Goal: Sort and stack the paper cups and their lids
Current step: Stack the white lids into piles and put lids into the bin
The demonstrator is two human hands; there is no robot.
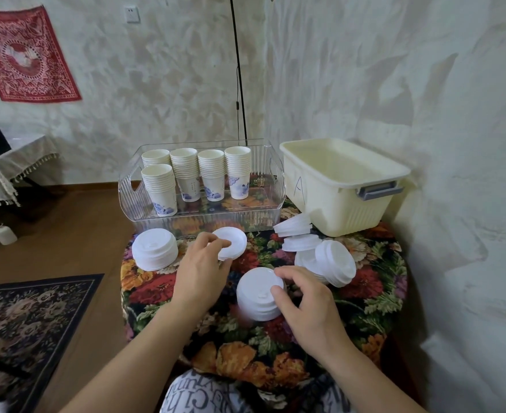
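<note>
Several stacks of white paper cups (pixel 198 174) with blue prints stand upright in a clear plastic bin (pixel 275 204) at the back of the table. My left hand (pixel 201 269) pinches a single white lid (pixel 231 242) by its near edge, just above the cloth. My right hand (pixel 305 305) grips a short stack of white lids (pixel 257 293) in the middle of the table. A neat pile of lids (pixel 155 248) sits at the left edge. Loose lids (pixel 320 251) lie tumbled at the right, some on their sides.
A cream plastic tub (pixel 365 204) marked "A" stands at the back right, against the wall. The small table wears a floral cloth (pixel 365 293). A black cord (pixel 240 84) hangs down behind the bin. A patterned rug (pixel 22 323) lies on the floor at left.
</note>
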